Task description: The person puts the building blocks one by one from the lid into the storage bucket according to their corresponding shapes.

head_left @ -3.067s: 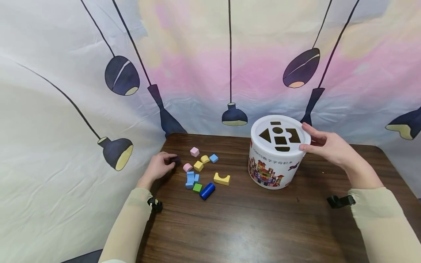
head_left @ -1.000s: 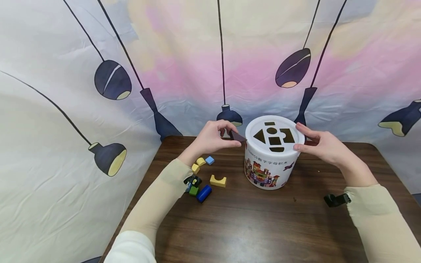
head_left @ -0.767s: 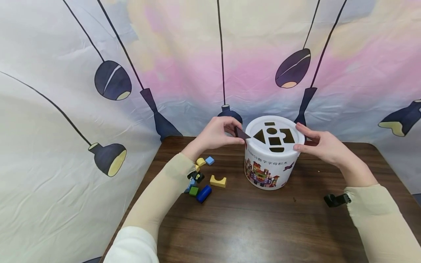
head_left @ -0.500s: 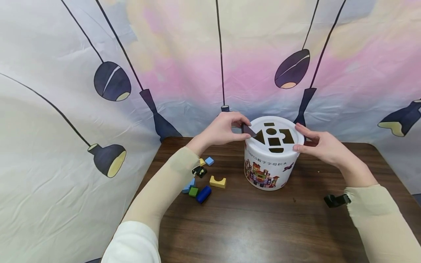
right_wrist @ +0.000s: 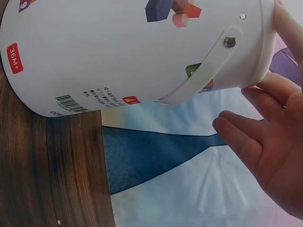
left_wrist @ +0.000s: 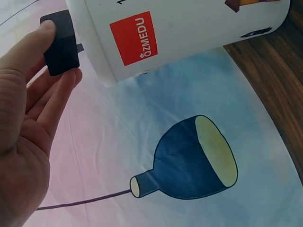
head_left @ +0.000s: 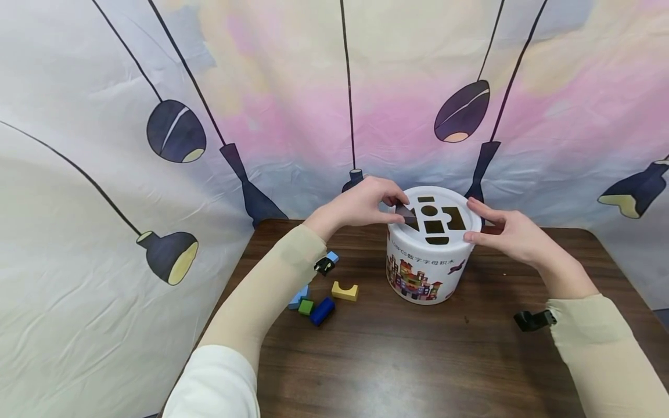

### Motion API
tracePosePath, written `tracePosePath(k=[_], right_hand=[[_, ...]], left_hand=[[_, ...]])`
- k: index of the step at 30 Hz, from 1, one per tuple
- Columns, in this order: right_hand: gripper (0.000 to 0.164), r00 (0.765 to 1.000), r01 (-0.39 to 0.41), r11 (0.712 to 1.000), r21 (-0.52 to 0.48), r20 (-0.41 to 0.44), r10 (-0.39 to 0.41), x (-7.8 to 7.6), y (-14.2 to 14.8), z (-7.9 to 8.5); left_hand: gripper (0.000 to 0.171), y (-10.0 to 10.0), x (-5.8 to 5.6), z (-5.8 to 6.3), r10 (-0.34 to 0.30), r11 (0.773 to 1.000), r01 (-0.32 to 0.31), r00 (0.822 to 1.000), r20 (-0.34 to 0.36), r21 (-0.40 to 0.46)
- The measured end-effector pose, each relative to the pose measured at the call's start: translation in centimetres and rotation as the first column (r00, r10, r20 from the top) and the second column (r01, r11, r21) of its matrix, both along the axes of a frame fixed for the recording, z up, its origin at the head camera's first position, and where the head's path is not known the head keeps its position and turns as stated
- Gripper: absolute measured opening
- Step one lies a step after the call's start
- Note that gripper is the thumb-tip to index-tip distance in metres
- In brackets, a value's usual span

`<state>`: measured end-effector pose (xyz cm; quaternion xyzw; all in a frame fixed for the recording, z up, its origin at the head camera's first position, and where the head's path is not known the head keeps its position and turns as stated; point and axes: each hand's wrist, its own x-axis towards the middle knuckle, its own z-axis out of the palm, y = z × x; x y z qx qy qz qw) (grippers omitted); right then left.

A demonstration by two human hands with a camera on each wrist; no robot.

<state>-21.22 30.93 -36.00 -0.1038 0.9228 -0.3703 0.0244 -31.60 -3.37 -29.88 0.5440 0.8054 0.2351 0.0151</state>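
Observation:
A white bucket (head_left: 418,255) printed with toy blocks stands upright on the table, its lid (head_left: 473,223) pierced by several shaped holes. My left hand (head_left: 366,202) pinches a dark triangular block (head_left: 403,212) between thumb and fingers, close over the triangular hole at the lid's left side, which it partly covers. In the left wrist view the block (left_wrist: 61,45) shows a flat dark face beside the lid edge. From the right, my right hand (head_left: 517,235) holds the lid's rim, thumb in front and fingers behind. In the right wrist view the fingertips meet the rim.
Left of the bucket on the brown table (head_left: 397,371) lie a yellow arch block (head_left: 345,291), a blue cylinder (head_left: 322,312), a green block (head_left: 306,307) and light blue blocks (head_left: 298,297). My left forearm hides others. A cloth with printed lamps hangs behind.
My left hand has picked up the dark triangular block from the table's left side and carried it right, onto the lid's triangular hole. My right hand stays on the rim.

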Motion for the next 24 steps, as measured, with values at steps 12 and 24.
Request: tracePosePath(k=[12, 24], right_hand=[[0.088, 1.000, 0.003, 1.000, 0.001, 0.005, -0.003, 0.0, 0.0, 0.0], [0.088, 1.000, 0.002, 1.000, -0.004, -0.001, -0.002, 0.1, -0.1, 0.0]], left_hand=[[0.027, 1.0, -0.3, 0.7, -0.009, 0.992, 0.011, 1.000, 0.018, -0.122], [0.027, 1.7, -0.2, 0.8, -0.035, 0.980, 0.031, 0.999, -0.014, -0.198]])
